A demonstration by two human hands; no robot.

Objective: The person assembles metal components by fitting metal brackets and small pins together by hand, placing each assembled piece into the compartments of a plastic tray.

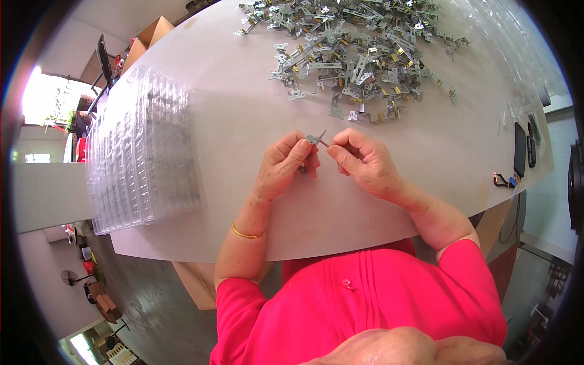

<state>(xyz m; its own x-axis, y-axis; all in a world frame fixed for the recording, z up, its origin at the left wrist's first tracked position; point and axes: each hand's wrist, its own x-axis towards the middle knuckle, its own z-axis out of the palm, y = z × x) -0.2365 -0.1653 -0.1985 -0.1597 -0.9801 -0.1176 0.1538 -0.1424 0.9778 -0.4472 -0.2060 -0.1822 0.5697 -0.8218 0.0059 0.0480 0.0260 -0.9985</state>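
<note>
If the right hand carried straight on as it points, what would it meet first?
The right hand would probably meet the small metal part held in the left hand; depth is unclear.

Bright glare from window (52,94) at left, rim distorted.

Left fingers (287,146) and right fingers (356,140) pinch, forearms (243,214) angled inward.

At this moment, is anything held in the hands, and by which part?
The left hand pinches a grey metal piece by its left end. The right hand seems to hold a slim reddish item near its right end; its kind is unclear.
</note>
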